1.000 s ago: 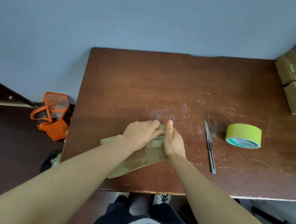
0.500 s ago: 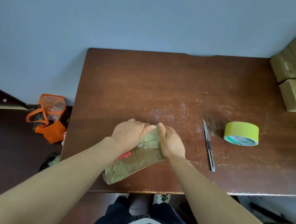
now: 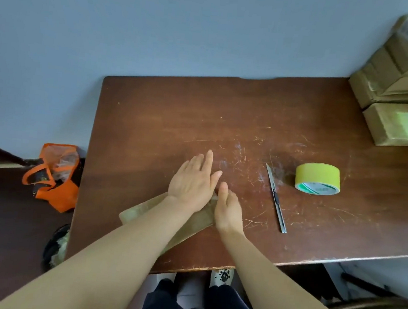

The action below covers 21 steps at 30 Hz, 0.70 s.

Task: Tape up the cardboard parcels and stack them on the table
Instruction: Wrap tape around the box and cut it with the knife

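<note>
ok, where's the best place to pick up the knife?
Grip the knife by its handle end, the end nearest the front edge of the table, pinching across the narrow sides from above. It lies flat with the bare blade pointing away, so coming from the near side keeps clear of it.

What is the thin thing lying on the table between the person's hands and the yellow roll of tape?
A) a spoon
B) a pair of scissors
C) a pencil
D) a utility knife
D: a slim utility knife with its metal blade out lies flat on the table, between the right hand and the tape roll.
</note>
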{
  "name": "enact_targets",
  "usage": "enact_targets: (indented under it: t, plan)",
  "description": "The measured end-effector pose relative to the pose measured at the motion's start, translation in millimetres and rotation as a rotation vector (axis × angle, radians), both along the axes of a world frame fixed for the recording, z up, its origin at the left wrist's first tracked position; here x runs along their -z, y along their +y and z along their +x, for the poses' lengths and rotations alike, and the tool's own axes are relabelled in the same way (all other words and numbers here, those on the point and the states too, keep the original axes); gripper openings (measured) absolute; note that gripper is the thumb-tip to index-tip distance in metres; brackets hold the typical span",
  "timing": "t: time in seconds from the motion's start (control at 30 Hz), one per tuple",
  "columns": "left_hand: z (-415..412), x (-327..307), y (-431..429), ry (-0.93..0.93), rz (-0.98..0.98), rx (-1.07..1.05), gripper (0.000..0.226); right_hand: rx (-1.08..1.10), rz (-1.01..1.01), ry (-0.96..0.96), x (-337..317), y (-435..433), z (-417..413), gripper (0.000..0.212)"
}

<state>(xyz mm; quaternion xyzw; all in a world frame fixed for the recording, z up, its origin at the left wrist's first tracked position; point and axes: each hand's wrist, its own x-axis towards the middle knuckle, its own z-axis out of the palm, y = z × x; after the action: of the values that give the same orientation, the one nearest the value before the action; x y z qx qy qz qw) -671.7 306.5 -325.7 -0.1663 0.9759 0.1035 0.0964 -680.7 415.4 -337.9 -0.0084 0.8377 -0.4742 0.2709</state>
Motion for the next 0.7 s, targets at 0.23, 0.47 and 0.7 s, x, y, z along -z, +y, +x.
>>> enact_targets:
  t: [0.23,0.47,0.7]
  plan:
    - [2,1,-17,0.007,0.158,-0.093,0.085,-0.139,0.148,0.093,3,2,-2,0.050]
    - [9,-13,-17,-0.009,-0.087,-0.076,0.085,-0.224,0.155,-0.030,-11,13,-14,0.056]
    - [40,-20,1,-0.222,0.086,0.057,0.137,-0.080,0.411,0.626,-35,82,-103,0.028]
